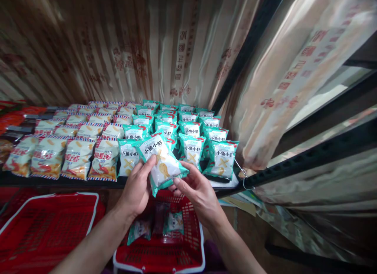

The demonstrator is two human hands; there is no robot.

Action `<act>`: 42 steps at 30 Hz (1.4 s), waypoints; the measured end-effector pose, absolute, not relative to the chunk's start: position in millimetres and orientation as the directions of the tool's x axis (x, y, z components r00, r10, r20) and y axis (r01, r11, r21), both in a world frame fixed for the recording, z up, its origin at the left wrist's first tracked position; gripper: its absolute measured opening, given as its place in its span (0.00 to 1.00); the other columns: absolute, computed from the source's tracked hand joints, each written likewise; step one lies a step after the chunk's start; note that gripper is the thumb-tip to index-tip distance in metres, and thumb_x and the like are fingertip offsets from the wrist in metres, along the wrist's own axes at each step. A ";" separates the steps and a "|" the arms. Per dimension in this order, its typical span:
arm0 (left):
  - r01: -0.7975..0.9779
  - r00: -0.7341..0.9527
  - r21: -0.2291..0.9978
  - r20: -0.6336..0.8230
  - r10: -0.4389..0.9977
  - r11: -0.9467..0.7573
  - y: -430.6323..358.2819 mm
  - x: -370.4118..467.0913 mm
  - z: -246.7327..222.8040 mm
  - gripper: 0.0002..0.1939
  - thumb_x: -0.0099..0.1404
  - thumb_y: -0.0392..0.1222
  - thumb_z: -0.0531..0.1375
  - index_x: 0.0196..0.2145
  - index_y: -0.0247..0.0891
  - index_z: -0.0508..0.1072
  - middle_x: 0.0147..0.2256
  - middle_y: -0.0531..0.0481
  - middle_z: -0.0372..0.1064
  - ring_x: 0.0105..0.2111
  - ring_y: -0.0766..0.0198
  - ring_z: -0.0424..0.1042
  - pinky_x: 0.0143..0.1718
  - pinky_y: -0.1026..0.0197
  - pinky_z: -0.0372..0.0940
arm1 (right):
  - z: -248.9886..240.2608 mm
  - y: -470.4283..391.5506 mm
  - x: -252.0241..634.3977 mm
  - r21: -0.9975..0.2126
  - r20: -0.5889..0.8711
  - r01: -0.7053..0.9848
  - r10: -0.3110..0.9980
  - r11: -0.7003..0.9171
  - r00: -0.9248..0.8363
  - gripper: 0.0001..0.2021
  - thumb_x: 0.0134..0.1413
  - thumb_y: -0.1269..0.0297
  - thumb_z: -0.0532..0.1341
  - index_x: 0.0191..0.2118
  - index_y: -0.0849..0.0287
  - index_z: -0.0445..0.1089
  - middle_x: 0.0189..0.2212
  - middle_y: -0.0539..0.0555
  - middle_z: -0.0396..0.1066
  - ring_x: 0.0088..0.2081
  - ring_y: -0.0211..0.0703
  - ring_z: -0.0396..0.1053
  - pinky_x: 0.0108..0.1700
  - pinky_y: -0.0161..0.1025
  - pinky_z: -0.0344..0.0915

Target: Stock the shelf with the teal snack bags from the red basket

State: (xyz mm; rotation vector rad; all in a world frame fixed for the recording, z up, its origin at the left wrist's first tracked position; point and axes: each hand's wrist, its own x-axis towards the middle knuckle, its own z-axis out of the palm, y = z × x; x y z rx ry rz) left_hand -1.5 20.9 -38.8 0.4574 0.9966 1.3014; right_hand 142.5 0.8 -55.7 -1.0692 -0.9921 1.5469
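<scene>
A white and teal snack bag [160,160] is held up between both hands, tilted, in front of the shelf. My left hand [138,185] grips its left side with the thumb on the front. At the lower right corner, my right hand [197,187] pinches the bag between thumb and fingers. Behind it stand rows of matching teal bags [221,160] on the shelf. Below my hands is a red basket [188,262] with a white rim, holding a dark package [161,219] and teal snack bags [176,222].
White and red snack bags [77,158] fill the shelf further left, with orange packages [25,119] beyond. Another red basket [59,227] stands at lower left. A dark metal rack post [244,50] and a wire hook [244,178] are at right. Printed curtains [129,42] hang behind.
</scene>
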 end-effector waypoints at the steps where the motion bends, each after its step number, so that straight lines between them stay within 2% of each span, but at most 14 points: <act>1: -0.583 -0.042 0.768 -0.356 0.934 0.266 20.9 -1.3 -38.9 0.19 0.55 0.45 0.66 0.43 0.35 0.72 0.41 0.47 0.76 0.43 0.58 0.74 0.41 0.62 0.69 | -56.3 0.4 142.3 -0.946 -0.161 -0.262 0.977 -0.193 -0.140 0.26 0.45 0.56 0.68 0.49 0.57 0.63 0.24 0.47 0.72 0.25 0.37 0.71 0.28 0.34 0.67; 7: -0.617 0.002 0.720 -0.402 0.915 0.318 22.9 1.1 -37.5 0.16 0.58 0.43 0.63 0.44 0.33 0.72 0.37 0.47 0.76 0.36 0.60 0.75 0.40 0.60 0.70 | -54.9 -1.9 141.6 -0.942 -0.166 -0.270 0.977 -0.197 -0.135 0.27 0.46 0.56 0.68 0.50 0.59 0.61 0.18 0.44 0.68 0.20 0.34 0.65 0.26 0.32 0.63; 13: -0.624 0.021 0.695 -0.443 0.896 0.358 23.6 3.1 -33.9 0.13 0.61 0.42 0.58 0.43 0.33 0.72 0.38 0.45 0.75 0.36 0.60 0.75 0.40 0.59 0.70 | -52.3 -1.6 140.7 -0.941 -0.156 -0.288 0.983 -0.177 -0.093 0.26 0.46 0.57 0.68 0.50 0.60 0.63 0.17 0.44 0.68 0.20 0.34 0.64 0.27 0.33 0.62; 21: -0.592 0.050 0.723 -0.408 0.911 0.356 21.7 0.2 -39.5 0.16 0.58 0.44 0.62 0.43 0.36 0.72 0.41 0.47 0.75 0.40 0.58 0.74 0.39 0.58 0.70 | -58.3 -0.2 145.9 -0.935 -0.160 -0.315 0.987 -0.161 -0.029 0.28 0.47 0.60 0.66 0.54 0.58 0.61 0.17 0.42 0.66 0.19 0.30 0.60 0.25 0.29 0.58; 26: -0.586 0.018 0.728 -0.428 0.904 0.357 21.0 0.9 -40.6 0.18 0.55 0.44 0.64 0.43 0.37 0.71 0.41 0.46 0.75 0.38 0.57 0.75 0.38 0.58 0.71 | -53.6 0.3 146.2 -0.969 -0.151 -0.194 0.988 -0.153 -0.022 0.26 0.46 0.60 0.66 0.52 0.57 0.62 0.20 0.42 0.65 0.20 0.30 0.60 0.23 0.28 0.57; 29: -0.585 -0.012 0.740 -0.418 0.909 0.332 21.1 1.7 -37.9 0.16 0.53 0.42 0.65 0.40 0.37 0.72 0.39 0.48 0.75 0.37 0.59 0.75 0.36 0.60 0.70 | -55.2 0.6 147.8 -0.993 -0.088 -0.070 0.995 -0.090 -0.042 0.23 0.48 0.60 0.63 0.51 0.57 0.63 0.22 0.44 0.65 0.21 0.31 0.60 0.22 0.29 0.58; 33: -0.588 -0.070 0.750 -0.420 0.905 0.303 21.5 1.0 -35.0 0.13 0.50 0.40 0.66 0.35 0.36 0.71 0.34 0.51 0.75 0.31 0.63 0.74 0.31 0.64 0.68 | -63.0 0.8 151.8 -0.965 0.062 0.250 0.996 0.075 -0.057 0.20 0.53 0.60 0.59 0.53 0.56 0.64 0.26 0.48 0.69 0.25 0.36 0.65 0.26 0.33 0.64; 36: -0.577 -0.099 0.767 -0.409 0.907 0.282 22.1 0.9 -34.3 0.13 0.48 0.40 0.66 0.33 0.36 0.71 0.32 0.52 0.75 0.31 0.64 0.74 0.30 0.64 0.67 | -65.4 1.5 152.9 -0.846 0.310 0.449 0.950 0.288 -0.025 0.21 0.54 0.64 0.59 0.54 0.54 0.64 0.40 0.55 0.70 0.40 0.44 0.70 0.40 0.41 0.69; 38: -0.567 -0.106 0.775 -0.404 0.909 0.278 22.2 1.5 -34.2 0.13 0.47 0.40 0.66 0.32 0.36 0.71 0.31 0.53 0.74 0.32 0.62 0.74 0.31 0.64 0.67 | -64.8 1.9 152.5 -0.766 0.449 0.496 0.893 0.409 -0.043 0.22 0.54 0.67 0.59 0.55 0.53 0.63 0.49 0.57 0.66 0.51 0.47 0.65 0.51 0.46 0.65; 40: -0.563 -0.098 0.777 -0.402 0.910 0.282 21.7 2.3 -34.4 0.12 0.47 0.39 0.66 0.31 0.37 0.70 0.29 0.53 0.74 0.33 0.62 0.74 0.31 0.64 0.67 | -63.8 1.8 151.8 -0.718 0.511 0.504 0.855 0.480 -0.087 0.23 0.54 0.70 0.58 0.56 0.53 0.62 0.53 0.56 0.64 0.56 0.47 0.61 0.57 0.48 0.60; 42: -0.564 -0.079 0.775 -0.394 0.915 0.285 20.6 2.6 -35.2 0.13 0.47 0.39 0.65 0.32 0.37 0.70 0.29 0.54 0.74 0.33 0.62 0.74 0.32 0.63 0.67 | -63.4 1.2 151.2 -0.688 0.529 0.510 0.838 0.516 -0.135 0.24 0.55 0.72 0.57 0.57 0.52 0.60 0.54 0.56 0.63 0.57 0.46 0.60 0.58 0.49 0.59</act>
